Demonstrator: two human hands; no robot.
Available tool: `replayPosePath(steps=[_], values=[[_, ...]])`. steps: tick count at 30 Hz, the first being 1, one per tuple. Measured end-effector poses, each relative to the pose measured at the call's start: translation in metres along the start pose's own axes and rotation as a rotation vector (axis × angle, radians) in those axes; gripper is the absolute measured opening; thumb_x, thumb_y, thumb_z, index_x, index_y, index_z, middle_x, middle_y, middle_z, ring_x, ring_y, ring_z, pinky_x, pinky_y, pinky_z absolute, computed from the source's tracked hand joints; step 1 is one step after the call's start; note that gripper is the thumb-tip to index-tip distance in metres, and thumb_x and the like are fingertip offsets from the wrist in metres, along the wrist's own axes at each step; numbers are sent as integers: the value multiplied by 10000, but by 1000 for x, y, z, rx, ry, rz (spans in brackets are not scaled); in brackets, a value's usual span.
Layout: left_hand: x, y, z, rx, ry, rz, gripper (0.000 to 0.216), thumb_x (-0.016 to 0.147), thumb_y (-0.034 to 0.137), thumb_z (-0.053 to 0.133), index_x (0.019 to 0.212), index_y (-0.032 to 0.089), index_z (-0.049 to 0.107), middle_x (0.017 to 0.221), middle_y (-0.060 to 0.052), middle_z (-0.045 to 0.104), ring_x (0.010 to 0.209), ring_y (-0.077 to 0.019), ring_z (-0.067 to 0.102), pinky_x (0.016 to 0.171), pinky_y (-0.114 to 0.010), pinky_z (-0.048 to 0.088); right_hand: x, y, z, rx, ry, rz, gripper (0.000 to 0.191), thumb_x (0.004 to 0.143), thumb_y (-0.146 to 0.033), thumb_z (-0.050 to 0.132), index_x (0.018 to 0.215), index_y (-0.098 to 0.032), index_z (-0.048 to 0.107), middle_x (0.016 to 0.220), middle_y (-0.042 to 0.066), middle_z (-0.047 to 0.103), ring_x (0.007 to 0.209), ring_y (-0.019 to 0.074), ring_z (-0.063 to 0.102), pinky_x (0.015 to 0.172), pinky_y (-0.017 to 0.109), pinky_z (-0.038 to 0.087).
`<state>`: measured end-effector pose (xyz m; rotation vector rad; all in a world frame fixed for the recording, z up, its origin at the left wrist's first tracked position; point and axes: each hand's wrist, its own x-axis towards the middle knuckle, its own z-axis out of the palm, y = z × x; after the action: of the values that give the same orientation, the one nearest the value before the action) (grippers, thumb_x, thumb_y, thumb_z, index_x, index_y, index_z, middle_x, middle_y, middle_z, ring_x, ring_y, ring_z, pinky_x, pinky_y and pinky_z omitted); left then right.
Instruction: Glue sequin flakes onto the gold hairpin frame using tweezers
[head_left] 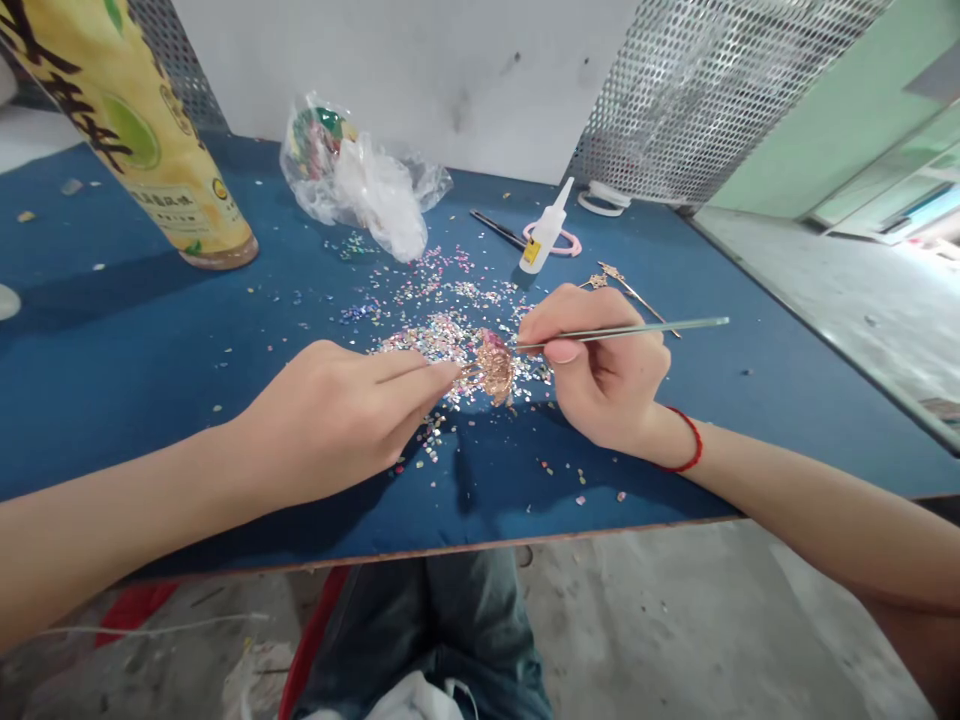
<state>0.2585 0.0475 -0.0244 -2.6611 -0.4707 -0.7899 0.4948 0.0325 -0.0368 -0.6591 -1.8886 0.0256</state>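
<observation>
Between the thumb and fingers of my left hand [337, 415], a gold openwork ornament [495, 370] is pinched at its left side. Pink pieces cover part of its upper edge. My right hand [600, 370], with a red cord at the wrist, is closed around slim metal tweezers [637, 330]. Their tip points left and reaches the ornament's right side; whether it grips a piece is too small to tell. Loose shiny chips [431, 340] in many colours lie spread on the blue table [300, 530] under and around the ornament.
Behind my right hand stand a white glue bottle [544, 240], pink-handled scissors [574, 243] and gold hairpin-like pieces [630, 288]. A plastic bag [375, 190] lies at the back. A tall yellow drink bottle [157, 140] is at left. A white panel [405, 80] borders the back.
</observation>
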Motion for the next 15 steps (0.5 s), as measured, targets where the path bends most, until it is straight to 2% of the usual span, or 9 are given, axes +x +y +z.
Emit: replayPosePath(steps=[5, 10, 15], values=[[-1, 2, 1, 4, 2, -8, 206, 950, 157, 492, 992, 192, 691, 765, 2, 750, 536, -121, 628, 424, -266, 318, -2, 0, 1, -15, -1, -34, 240, 1015, -382, 451, 897, -241, 605, 783, 35, 681, 721, 158, 677, 659, 327, 581], [-1, 3, 1, 3, 8, -6, 203, 943, 154, 499, 942, 183, 700, 749, 1, 749, 508, -124, 619, 406, -281, 298, 0, 0, 3, 47, -12, -125, 148, 994, -312, 520, 937, -219, 619, 760, 14, 680, 697, 135, 648, 649, 302, 557], [0, 4, 0, -1, 10, -5, 215, 944, 151, 491, 914, 181, 702, 733, 2, 742, 511, -127, 619, 409, -292, 306, -1, -1, 4, 18, -40, -128, 190, 989, -330, 531, 901, -203, 641, 747, 14, 688, 668, 127, 639, 616, 291, 531]])
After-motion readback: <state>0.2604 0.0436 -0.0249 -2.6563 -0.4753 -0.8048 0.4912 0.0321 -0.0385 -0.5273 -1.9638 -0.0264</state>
